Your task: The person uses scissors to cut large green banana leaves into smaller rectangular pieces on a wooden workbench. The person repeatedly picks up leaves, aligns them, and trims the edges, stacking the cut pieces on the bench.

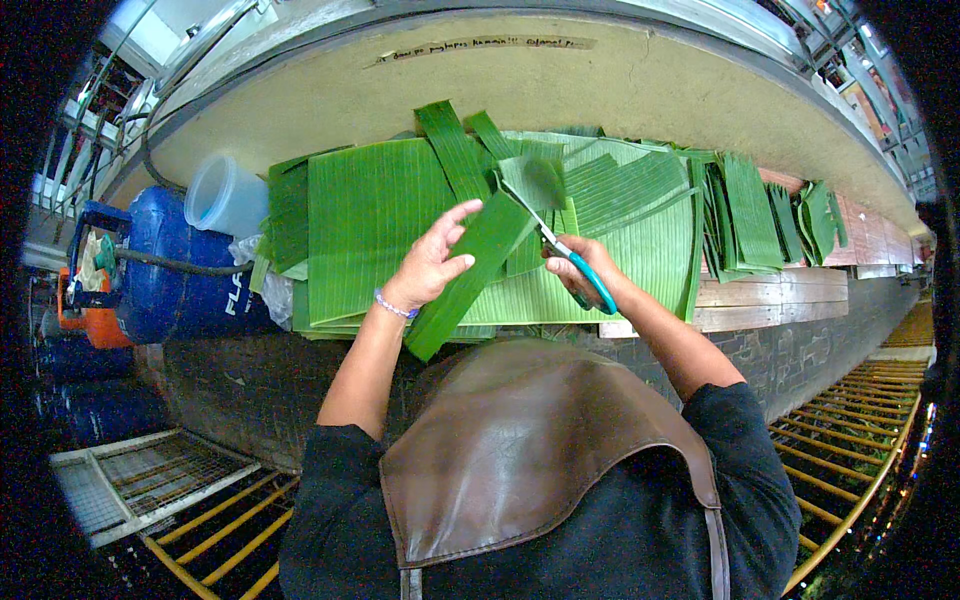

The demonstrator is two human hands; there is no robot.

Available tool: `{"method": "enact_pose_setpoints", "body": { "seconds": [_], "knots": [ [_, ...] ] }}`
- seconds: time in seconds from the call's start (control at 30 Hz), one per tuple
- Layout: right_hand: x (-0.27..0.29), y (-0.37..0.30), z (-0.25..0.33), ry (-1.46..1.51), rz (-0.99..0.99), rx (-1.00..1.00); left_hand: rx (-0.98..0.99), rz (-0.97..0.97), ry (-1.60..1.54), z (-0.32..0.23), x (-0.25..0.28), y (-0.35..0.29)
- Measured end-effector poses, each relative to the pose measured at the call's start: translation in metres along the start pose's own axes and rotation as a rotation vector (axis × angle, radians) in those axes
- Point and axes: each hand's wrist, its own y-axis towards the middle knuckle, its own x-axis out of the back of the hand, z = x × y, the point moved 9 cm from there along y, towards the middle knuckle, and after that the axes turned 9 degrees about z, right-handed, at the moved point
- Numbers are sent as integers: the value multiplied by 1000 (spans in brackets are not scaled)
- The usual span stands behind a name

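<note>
right hand (603,261) holds scissors (594,281) over leaves (365,225) near barrel (180,270)

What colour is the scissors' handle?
The scissors' handle is teal, showing best in the head view.

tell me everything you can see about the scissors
The scissors have a teal, plastic-looking handle and pale, metallic-looking blades. The right hand grips them by the handle, over the green leaves. They slant, blades pointing toward the picture's upper left, at a leaf strip. How far the blades are open is hard to tell.
</note>
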Motion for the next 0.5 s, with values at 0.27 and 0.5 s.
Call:
{"method": "enact_pose_setpoints", "body": {
  "seconds": [0.27, 0.5],
  "knots": [
    [-51, 16, 44, 921, 275, 89, -395, -372, 508, -79, 5, -9],
    [-50, 21, 83, 973, 167, 174, -653, -415, 744, -98, -20, -18]
  ]
}}
